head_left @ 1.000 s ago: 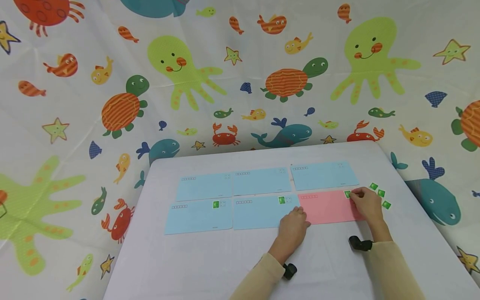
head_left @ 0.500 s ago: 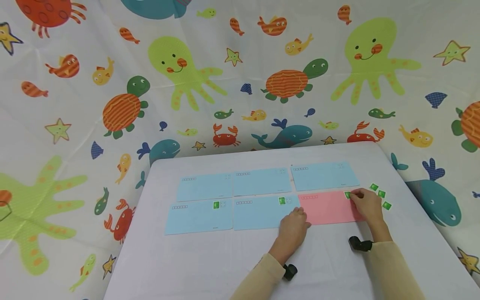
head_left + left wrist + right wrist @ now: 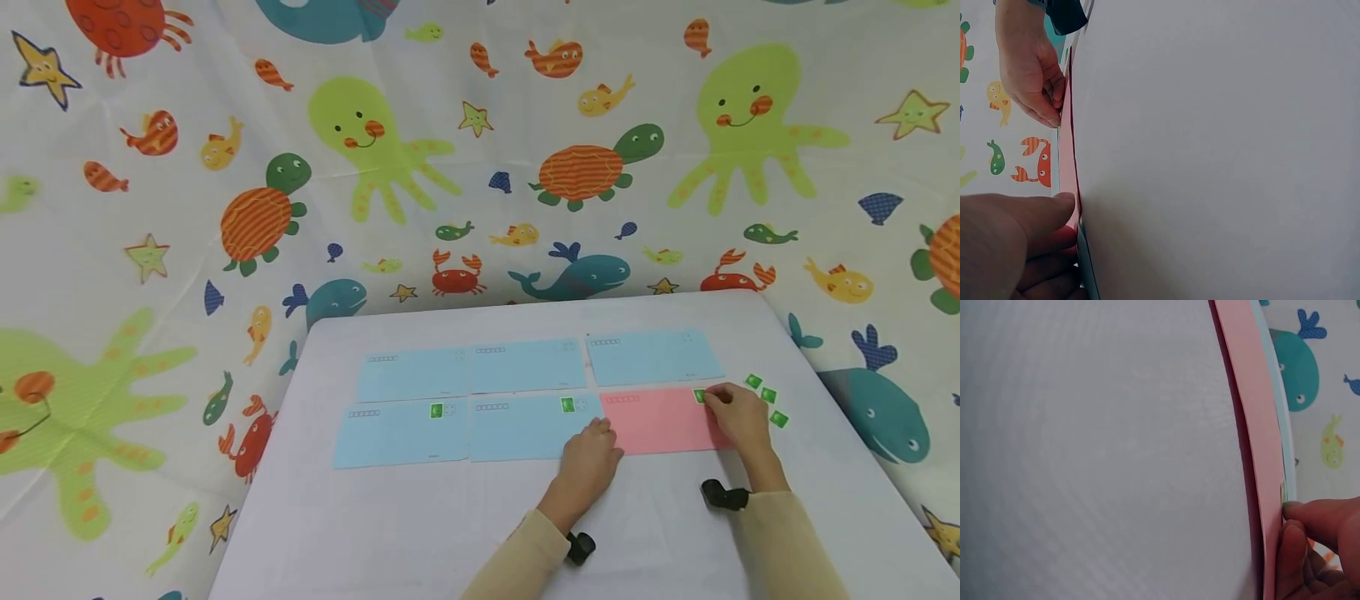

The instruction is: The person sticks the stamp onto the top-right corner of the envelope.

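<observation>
A pink envelope (image 3: pixel 656 423) lies at the right end of the front row. At its upper right corner is a green stamp (image 3: pixel 700 396), which my right hand (image 3: pixel 744 419) pinches between thumb and fingers. The stamp's right part is hidden by the fingertips. My left hand (image 3: pixel 590 460) rests on the pink envelope's left edge, where it meets the middle blue envelope (image 3: pixel 517 432). In the left wrist view the left thumb lies on the pink strip of the envelope (image 3: pixel 1067 156). The right wrist view catches only a sliver of green by the right fingertips (image 3: pixel 1292 509).
Three loose green stamps (image 3: pixel 768 395) lie right of the right hand. Three blue envelopes (image 3: pixel 652 358) form the back row. The front left blue envelope (image 3: pixel 401 437) bears a stamp, as does the middle one. A sea-animal cloth (image 3: pixel 480 217) hangs behind the white table (image 3: pixel 360 533).
The head view has shifted slightly, moving the whole scene a little down and right. Both hands keep nearly the same place, the right at the stamp and the left on the envelope.
</observation>
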Available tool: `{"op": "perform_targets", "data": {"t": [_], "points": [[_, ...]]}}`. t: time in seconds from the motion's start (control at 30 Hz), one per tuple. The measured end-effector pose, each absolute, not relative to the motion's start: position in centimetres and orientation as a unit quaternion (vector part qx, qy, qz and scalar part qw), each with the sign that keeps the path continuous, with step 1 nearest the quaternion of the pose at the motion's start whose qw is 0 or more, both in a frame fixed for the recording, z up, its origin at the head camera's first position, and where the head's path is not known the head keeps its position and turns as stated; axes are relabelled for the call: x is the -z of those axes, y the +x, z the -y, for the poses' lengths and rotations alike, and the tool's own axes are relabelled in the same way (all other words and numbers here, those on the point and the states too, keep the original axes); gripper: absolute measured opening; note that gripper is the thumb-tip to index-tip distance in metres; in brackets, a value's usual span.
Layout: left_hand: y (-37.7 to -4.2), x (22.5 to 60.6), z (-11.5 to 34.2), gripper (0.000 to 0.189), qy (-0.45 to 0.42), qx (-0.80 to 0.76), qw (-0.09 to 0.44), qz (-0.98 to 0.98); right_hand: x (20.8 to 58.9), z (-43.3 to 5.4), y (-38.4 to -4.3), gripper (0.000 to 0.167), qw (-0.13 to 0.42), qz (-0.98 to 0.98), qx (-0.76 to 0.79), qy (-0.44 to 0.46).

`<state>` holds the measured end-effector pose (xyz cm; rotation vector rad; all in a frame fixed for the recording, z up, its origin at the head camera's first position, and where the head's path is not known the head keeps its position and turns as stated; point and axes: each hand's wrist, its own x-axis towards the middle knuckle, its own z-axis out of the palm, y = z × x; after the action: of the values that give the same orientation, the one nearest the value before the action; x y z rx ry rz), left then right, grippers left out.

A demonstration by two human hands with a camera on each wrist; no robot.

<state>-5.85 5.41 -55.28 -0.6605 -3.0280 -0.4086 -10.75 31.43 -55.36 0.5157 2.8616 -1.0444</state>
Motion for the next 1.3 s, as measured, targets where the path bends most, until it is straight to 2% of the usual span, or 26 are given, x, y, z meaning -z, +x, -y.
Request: {"op": "perform_targets", "data": {"t": [0.23, 0.63, 0.83, 1.13, 1.3], "points": [[-5.7, 55.4, -5.8, 0.023, -0.220, 0.147, 0.017, 0.964, 55.8, -32.5, -10.0, 0.038, 0.015, -0.918, 0.353, 0.177], [-6.4, 54.5, -6.0, 0.016, -0.214, 0.136, 0.014, 0.967, 55.2, -33.1, -10.2, 0.043, 0.035, -0.901, 0.387, 0.190], [-7.0, 54.1, -6.2, 0.021, -0.208, 0.137, 0.007, 0.968, 55.6, -32.8, -10.3, 0.042, 0.039, -0.900, 0.389, 0.193], [-9.3, 52.7, -6.2, 0.018, -0.208, 0.175, 0.059, 0.960, 55.7, -32.7, -10.4, 0.043, 0.038, -0.898, 0.394, 0.192], [-10.5, 52.6, -6.2, 0.022, -0.203, 0.180, 0.063, 0.960, 55.9, -32.7, -10.4, 0.042, 0.042, -0.896, 0.399, 0.188]]}}
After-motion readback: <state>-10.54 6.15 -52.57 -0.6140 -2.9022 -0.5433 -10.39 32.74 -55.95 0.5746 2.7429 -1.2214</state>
